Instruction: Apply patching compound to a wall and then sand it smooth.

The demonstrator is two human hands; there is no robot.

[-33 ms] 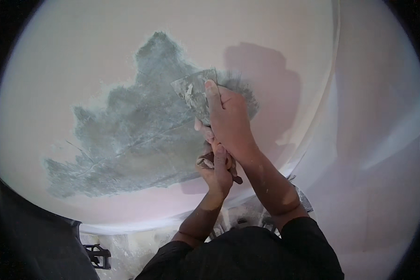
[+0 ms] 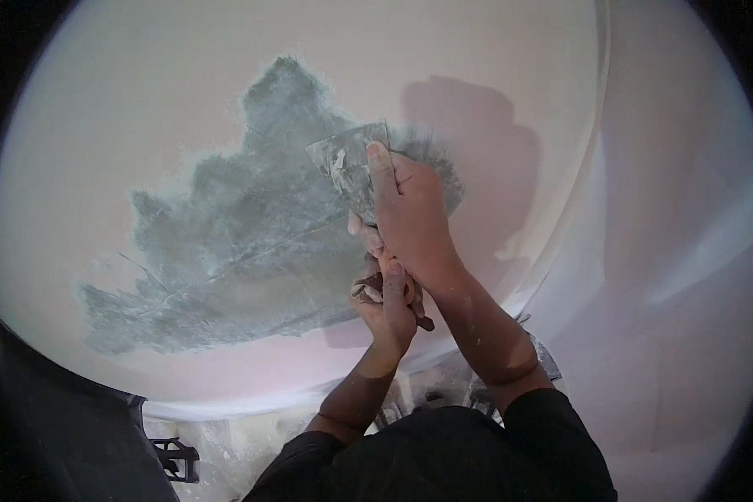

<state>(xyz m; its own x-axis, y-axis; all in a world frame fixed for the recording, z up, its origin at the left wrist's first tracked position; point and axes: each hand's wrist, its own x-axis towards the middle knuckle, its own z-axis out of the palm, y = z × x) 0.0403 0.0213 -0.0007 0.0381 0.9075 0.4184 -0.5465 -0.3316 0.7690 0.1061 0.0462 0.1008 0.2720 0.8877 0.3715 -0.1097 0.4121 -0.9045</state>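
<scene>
My right hand [image 2: 414, 205] is closed on a putty knife [image 2: 356, 171], its thumb pressed flat along the blade. Grey-white filler is smeared over that broad blade, which lies over the right part of a rough grey patch [image 2: 251, 226] on the pale curved surface. Just below, my left hand [image 2: 389, 305] is wrapped around a brown-handled tool [image 2: 427, 323], whose end sticks out past the fingers. A bit of orange shows between both hands. Fingers hide most of this part, so I cannot tell whether it is one tool or two.
Pale pink surface [image 2: 167, 75] surrounds the patch, with a seam curving down on the right. Beyond it hangs whitish sheeting [image 2: 669, 243]. A dark panel [image 2: 67, 410] stands lower left, beside a black bracket [image 2: 177, 460] over a spattered floor [image 2: 226, 452].
</scene>
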